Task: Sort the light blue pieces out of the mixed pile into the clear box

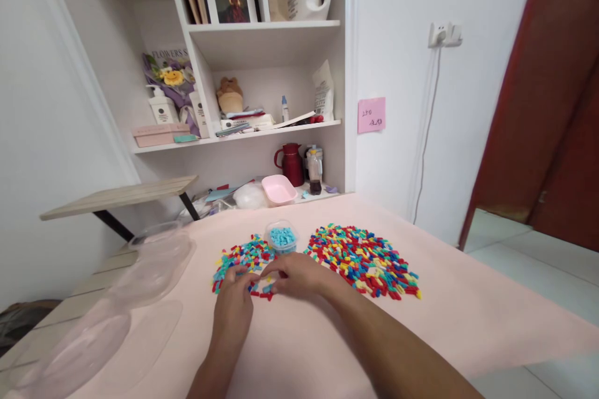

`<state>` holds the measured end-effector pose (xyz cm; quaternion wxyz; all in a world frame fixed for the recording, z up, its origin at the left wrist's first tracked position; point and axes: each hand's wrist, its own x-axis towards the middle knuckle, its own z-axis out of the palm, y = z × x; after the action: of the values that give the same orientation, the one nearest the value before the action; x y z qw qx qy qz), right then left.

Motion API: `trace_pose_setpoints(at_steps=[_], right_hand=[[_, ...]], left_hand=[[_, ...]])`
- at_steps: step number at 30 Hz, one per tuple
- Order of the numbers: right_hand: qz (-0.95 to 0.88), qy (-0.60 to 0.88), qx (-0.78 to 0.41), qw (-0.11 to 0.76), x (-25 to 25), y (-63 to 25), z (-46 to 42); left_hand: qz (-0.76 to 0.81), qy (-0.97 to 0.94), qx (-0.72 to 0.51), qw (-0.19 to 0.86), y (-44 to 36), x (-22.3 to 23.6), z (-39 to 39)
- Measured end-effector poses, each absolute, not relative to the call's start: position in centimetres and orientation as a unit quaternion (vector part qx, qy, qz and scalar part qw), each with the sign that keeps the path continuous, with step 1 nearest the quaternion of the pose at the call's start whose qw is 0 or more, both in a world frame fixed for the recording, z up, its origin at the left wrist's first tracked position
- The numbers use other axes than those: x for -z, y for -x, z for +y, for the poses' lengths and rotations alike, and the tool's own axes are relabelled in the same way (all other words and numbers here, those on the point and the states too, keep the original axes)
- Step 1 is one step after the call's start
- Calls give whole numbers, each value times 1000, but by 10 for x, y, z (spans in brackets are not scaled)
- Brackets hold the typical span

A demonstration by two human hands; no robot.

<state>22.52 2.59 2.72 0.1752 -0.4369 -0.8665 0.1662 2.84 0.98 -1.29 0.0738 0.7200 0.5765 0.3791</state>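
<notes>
My left hand (234, 292) reaches over the near edge of a smaller pile of mixed small plastic bricks (248, 252), its fingers bent and slightly apart. From the right, my right hand (297, 273) curves over the same pile, index finger and thumb spaced apart above a few loose bricks. The fingertips of both hands come close together, and I make out no brick held in either. Just beyond my right hand stands a clear plastic tub (282, 224) with light blue bricks (283, 237) in it. My fingers hide part of the pile.
A larger pile of mixed bricks (362, 259) spreads to the right on the pink tablecloth (290, 349). Clear plastic containers and lids (152, 268) lie at the left. A pink basin (279, 190) and a red jug (291, 164) stand behind the table, below the shelves.
</notes>
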Motion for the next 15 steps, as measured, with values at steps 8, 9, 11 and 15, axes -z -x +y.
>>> trace_pose_setpoints(at_steps=[8, 9, 11, 15], right_hand=[[-827, 518, -136, 172, -33, -234, 29], [-831, 504, -140, 190, -34, -234, 30], [-846, 460, -149, 225, -33, -230, 30], [-859, 430, -142, 239, -23, -215, 27]], left_hand=[[590, -703, -387, 90, -31, 2, 3], [594, -699, -388, 89, -31, 1, 3], [602, -690, -394, 83, -31, 0, 2], [618, -674, -399, 73, -30, 1, 4]])
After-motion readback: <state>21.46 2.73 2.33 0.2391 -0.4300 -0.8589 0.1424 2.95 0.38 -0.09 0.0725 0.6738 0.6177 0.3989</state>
